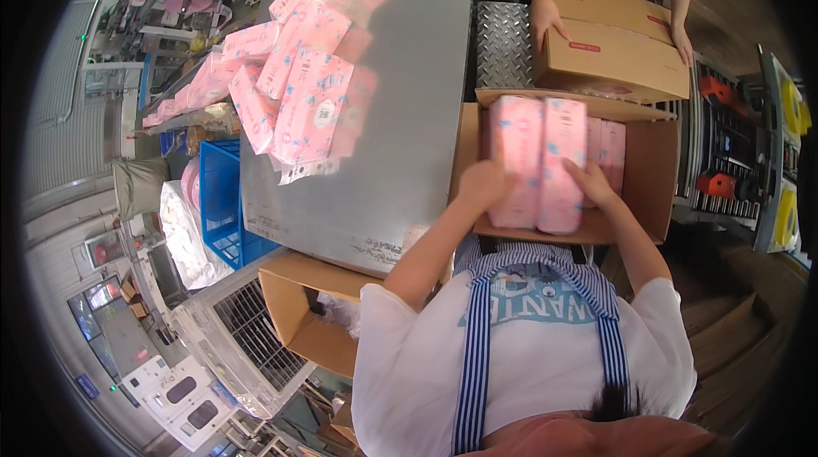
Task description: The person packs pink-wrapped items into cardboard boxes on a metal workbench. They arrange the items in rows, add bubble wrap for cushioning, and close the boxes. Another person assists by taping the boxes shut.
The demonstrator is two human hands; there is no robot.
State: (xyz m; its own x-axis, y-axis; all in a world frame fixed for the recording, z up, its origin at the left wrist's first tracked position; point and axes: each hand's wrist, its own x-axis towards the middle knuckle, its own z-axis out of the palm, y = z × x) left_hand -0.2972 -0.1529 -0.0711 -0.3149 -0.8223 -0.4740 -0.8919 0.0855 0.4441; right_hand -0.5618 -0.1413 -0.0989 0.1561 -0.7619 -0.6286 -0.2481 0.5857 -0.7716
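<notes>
Two pink tissue packs with blue patterning, a left pack (517,163) and a right pack (562,150), stand side by side over an open cardboard carton (465,150) in front of me. My left hand (487,184) presses against the outer side of the left pack. On the opposite side, my right hand (590,181) grips the right pack, so the pair is squeezed between both hands. The left pack looks slightly blurred. More pink packs (612,150) sit inside the carton on its right. The carton's bottom is mostly hidden.
A metal table (409,116) on the left carries a loose heap of pink packs (307,108). Beyond my carton, another person's hands (550,21) rest on a closed carton (609,52). A blue crate (220,193) and an open box (319,329) stand lower left; a roller conveyor (724,206) is right.
</notes>
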